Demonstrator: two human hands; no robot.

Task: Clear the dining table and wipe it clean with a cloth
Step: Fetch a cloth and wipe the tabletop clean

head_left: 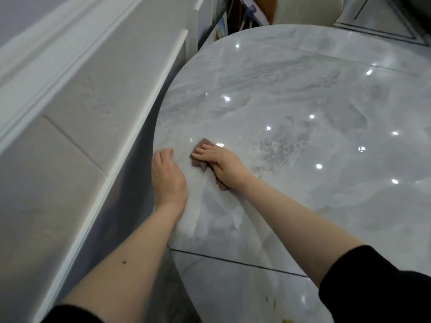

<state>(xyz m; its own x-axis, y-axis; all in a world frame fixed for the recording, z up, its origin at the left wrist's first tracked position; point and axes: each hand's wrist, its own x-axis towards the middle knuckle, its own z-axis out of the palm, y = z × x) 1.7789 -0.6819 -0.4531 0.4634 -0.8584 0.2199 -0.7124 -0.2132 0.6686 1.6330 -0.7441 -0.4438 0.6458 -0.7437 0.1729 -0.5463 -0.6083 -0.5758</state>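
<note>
Right hand (219, 159) lies flat, fingers straight, pressing the brown cloth (202, 157) onto the marble table (303, 94) near its left rim; the left hand (166, 176) rests just beside it at the edge, fingers relaxed and holding nothing. I judge clearing done and wiping well under way: smeared streaks cover the visible top, while yellowish crumbs (277, 306) remain on the near edge.

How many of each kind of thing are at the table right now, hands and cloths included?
Hands: 2, the left hand at the table's edge and the right hand pressing on the cloth
Cloths: 1, the brown cloth
Tables: 1, the marble table
Total: 4
</note>
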